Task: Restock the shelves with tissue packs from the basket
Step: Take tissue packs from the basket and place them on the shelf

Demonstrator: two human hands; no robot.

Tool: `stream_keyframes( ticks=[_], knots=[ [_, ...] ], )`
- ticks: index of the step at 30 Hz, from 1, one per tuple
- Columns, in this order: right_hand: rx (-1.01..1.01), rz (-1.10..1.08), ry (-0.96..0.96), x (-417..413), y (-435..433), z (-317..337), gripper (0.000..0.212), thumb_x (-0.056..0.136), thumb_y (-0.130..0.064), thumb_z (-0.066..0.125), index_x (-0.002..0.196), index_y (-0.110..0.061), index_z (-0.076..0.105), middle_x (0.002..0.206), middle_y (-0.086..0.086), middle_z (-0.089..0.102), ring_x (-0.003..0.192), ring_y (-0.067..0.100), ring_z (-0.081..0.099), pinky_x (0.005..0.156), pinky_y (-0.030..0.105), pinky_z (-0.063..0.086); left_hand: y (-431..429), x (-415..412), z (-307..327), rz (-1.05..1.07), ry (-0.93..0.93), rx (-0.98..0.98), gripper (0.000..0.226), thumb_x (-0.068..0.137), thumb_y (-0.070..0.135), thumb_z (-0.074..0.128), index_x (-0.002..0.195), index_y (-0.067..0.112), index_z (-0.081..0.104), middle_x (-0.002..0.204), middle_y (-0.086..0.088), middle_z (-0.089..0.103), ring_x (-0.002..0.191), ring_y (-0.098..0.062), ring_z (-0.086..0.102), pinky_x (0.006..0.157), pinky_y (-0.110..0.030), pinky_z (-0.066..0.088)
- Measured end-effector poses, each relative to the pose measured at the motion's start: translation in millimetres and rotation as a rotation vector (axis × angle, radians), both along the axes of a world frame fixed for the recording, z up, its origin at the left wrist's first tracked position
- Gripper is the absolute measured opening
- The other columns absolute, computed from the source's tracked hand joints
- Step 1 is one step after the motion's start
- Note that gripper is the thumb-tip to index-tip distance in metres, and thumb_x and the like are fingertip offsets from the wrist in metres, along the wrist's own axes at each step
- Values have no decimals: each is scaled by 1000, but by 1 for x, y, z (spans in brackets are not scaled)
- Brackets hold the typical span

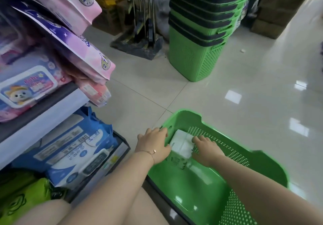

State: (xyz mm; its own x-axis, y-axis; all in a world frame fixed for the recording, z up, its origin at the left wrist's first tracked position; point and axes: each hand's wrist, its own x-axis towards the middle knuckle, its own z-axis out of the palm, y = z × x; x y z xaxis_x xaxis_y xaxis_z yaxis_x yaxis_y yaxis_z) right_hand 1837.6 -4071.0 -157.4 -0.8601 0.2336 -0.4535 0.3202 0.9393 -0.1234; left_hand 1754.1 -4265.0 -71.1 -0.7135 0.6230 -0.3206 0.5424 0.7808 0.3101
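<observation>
Reaching down from the near edge, two bare forearms end in two hands inside one green basket point(192, 186) that stands on the tiled floor. The left hand point(153, 144), wearing one thin bracelet point(151, 152), curls its fingers over the left edge of a white tissue pack point(180, 143). The right hand point(205, 150) clamps bent fingers on the pack's right edge, so both hands hold it. That pack lies at the basket's far end, against the wall. A green-printed wrapper shows just nearer; whether it is a second pack I cannot tell. To the left stand the shelves point(43, 118). The bottom level holds yellow-green packs point(22, 195) and at least two blue packs point(75, 151). The level above carries one wipes pack point(26, 88) with a cartoon lid. Several pink packs point(90, 56) jut out higher up. Farther off, a stack of nested green baskets point(195, 55) shows roughly six dark rims, beside a dark stand point(139, 44) holding metal poles. Cardboard boxes point(272, 11) sit beyond.
</observation>
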Motion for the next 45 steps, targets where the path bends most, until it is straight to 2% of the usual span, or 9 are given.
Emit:
stream_keyframes(
  ticks=[13,15,20,25,28,31,34,40,45],
  knots=[
    [-68,-121,-104,-24,-17,-36,101,75,-49,71,150,-23,9,156,9,12,141,34,15,112,52,22,13,-13,-15,7,10,96,26,91,29,47,116,23,48,121,4,53,112,-19,48,91,-39,37],
    [-30,-105,-105,-24,-18,-40,101,73,-51,72,149,-19,13,154,10,17,141,33,14,113,51,20,12,-14,-16,8,10,99,25,91,28,47,116,23,48,120,3,53,110,-18,48,90,-39,37],
    [30,-174,-96,-18,-33,-50,106,63,-56,78,140,-10,23,138,15,29,131,34,30,112,46,26,11,-15,-15,-1,2,108,28,91,28,47,119,22,48,119,3,52,110,-19,47,91,-38,39],
    [-12,-324,-31,-1,-44,-59,88,67,-48,77,130,-10,29,128,13,32,117,30,38,103,42,37,10,-14,-15,-10,-47,140,27,91,27,49,118,21,49,121,3,50,110,-18,46,90,-36,37],
    [-6,-246,67,4,-43,-51,74,68,-50,70,123,-14,36,124,10,35,113,28,38,100,40,37,7,-15,-15,-24,-60,143,27,91,26,49,118,21,49,122,2,49,112,-18,46,92,-36,38],
    [-4,-124,98,5,-38,-35,73,64,-56,66,121,-20,39,118,5,38,108,24,37,97,38,38,4,-17,-15,-4,-86,147,28,91,23,49,119,21,49,124,3,48,114,-19,47,92,-35,39],
    [-42,-87,88,8,-26,-15,70,58,-58,69,114,-26,41,107,0,39,98,20,37,91,34,40,0,-16,-15,40,-124,173,26,90,24,50,116,24,49,122,4,48,108,-21,52,91,-36,44],
    [-188,-93,108,14,8,44,55,61,-52,72,104,-29,46,101,-4,49,96,18,47,80,30,45,-4,-17,7,118,7,273,23,90,19,51,113,19,53,116,2,54,100,-19,54,90,-38,47],
    [-282,-66,210,1,11,105,52,63,-42,78,103,-25,50,103,1,52,100,22,48,85,38,49,-12,-19,38,179,10,253,25,89,20,55,113,19,51,120,-2,51,101,-21,53,93,-41,46]
  ],
)
